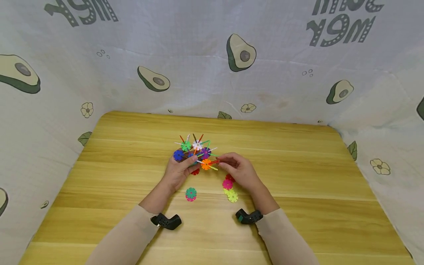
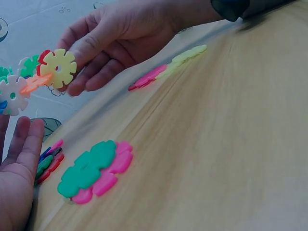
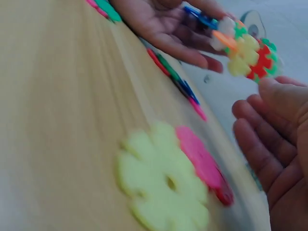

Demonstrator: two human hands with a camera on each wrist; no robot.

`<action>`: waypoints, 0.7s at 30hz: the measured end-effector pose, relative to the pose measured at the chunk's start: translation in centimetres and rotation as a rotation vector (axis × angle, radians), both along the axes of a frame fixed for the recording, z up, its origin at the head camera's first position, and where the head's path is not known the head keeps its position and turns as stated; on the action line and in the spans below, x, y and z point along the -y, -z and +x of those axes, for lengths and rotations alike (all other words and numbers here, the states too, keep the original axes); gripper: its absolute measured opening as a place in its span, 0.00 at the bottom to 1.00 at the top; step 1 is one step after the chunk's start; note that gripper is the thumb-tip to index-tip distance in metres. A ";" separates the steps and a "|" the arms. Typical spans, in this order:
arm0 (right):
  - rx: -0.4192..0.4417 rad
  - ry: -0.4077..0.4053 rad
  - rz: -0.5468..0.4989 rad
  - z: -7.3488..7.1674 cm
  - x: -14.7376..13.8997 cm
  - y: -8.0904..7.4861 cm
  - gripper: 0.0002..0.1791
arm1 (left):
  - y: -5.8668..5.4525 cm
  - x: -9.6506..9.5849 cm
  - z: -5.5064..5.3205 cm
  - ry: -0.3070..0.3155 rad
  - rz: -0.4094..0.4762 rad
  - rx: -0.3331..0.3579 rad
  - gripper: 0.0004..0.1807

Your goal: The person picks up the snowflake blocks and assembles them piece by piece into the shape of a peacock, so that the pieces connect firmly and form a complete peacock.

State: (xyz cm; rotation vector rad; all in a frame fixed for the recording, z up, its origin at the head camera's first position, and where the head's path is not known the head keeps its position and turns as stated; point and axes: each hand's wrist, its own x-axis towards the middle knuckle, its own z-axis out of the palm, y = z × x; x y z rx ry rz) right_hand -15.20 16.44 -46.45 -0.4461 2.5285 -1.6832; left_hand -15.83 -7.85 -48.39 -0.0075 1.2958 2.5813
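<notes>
Interlocking plastic flower discs of many colours form a spiky cluster (image 1: pixel 198 145) above the table. My left hand (image 1: pixel 179 171) holds it from the left, thumb over the near side; the left wrist view shows that hand's other fingers extended below. At the cluster's right side, my right hand (image 1: pixel 240 169) pinches a red disc (image 3: pixel 261 62) between thumb and fingertips. Beside the red disc is a yellow disc (image 2: pixel 61 67), joined to an orange disc (image 1: pixel 206 164). A blue disc (image 1: pixel 178 155) sticks out close to the left fingers.
Under the right forearm, loose yellow (image 1: pixel 233 196), pink (image 1: pixel 227 184) and red discs overlap on the wooden table (image 1: pixel 298 221). A green disc (image 1: pixel 191 192) lies on a pink one nearer the left arm. More loose discs (image 3: pixel 168 72) lie beneath the cluster. Patterned cloth (image 1: pixel 198 48) surrounds the table.
</notes>
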 end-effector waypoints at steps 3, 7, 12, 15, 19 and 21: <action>0.052 -0.021 0.114 -0.3 -1.1 -0.3 0.11 | 0.0 0.0 0.0 -0.014 0.019 0.006 0.15; 0.088 -0.113 0.283 -0.7 -2.2 -0.4 0.11 | -0.1 0.0 0.1 -0.024 0.048 0.013 0.13; 0.118 -0.257 0.447 -0.9 -2.4 -0.9 0.16 | -0.3 -0.1 0.1 -0.020 0.047 0.026 0.10; 0.108 -0.299 0.500 -0.7 -2.3 -1.2 0.15 | -0.3 -0.1 0.1 -0.010 0.039 0.029 0.10; 0.066 -0.289 0.521 -0.6 -2.1 -1.3 0.12 | -0.2 0.0 0.1 0.019 0.027 0.012 0.08; 0.057 -0.269 0.531 -0.6 -2.0 -1.3 0.10 | -0.1 0.0 0.1 0.037 0.016 -0.003 0.07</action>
